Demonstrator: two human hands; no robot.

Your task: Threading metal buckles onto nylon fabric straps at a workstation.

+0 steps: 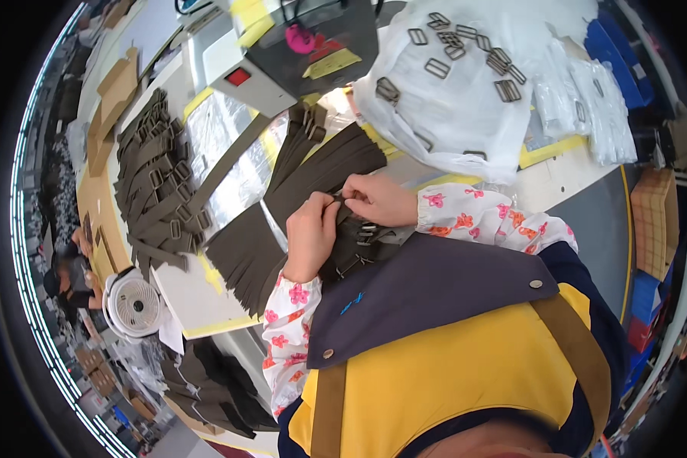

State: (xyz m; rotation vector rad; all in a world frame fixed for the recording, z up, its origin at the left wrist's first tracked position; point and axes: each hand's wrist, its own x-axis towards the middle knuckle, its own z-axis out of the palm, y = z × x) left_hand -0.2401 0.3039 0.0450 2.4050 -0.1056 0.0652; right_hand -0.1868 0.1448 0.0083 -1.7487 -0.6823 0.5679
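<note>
My left hand (311,235) and my right hand (379,201) meet in front of my chest, fingertips pinched together on a narrow dark strap, mostly hidden by the fingers. Just beyond them fans a bundle of dark olive webbing straps (330,171); a second bundle (243,256) spreads to the left of my left hand. Below my hands, close to my apron (427,294), lie several small metal buckles (368,232) on dark material. White sleeve covers with pink and orange flowers cover both forearms.
Straps with slide buckles (160,175) are heaped at the left of the table. Loose metal slide buckles (437,68) lie on a white plastic bag (450,114) at the far right. A dark grey machine (313,46) stands ahead. A white fan (133,304) and a person (72,271) are at left.
</note>
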